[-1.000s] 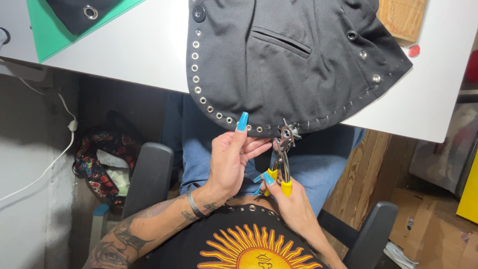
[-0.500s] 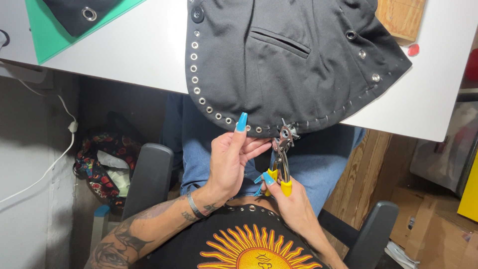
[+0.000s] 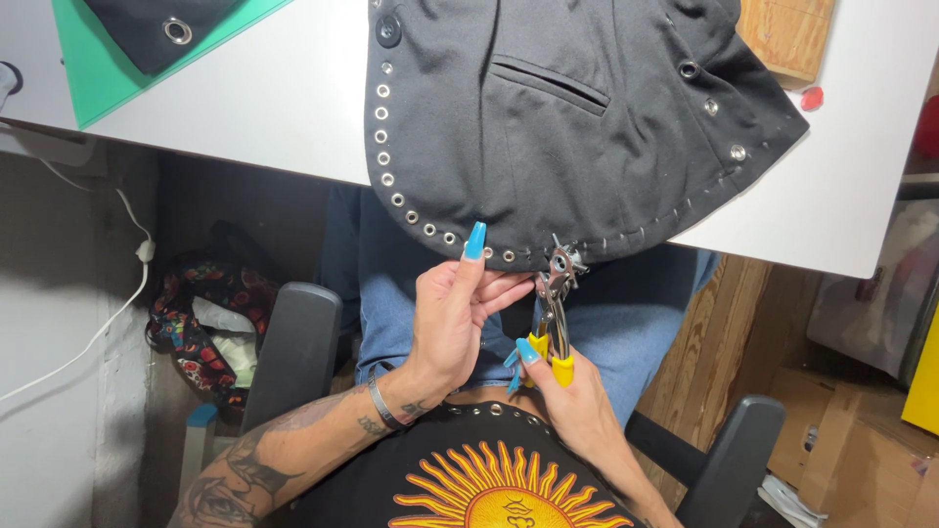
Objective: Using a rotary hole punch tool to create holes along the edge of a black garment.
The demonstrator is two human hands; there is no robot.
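A dark grey jacket lies on the white table, its curved hem hanging over the near edge, lined with a row of silver eyelets. My left hand pinches the hem from below, thumb with a long blue nail on top of the fabric. My right hand squeezes the yellow handles of a revolving hole punch, whose metal head bites the hem just right of the last eyelet.
A green cutting mat with a dark fabric piece and one large eyelet lies at the table's far left. A wooden block and small red object sit far right. Chair armrests flank my lap; a patterned bag lies on the floor.
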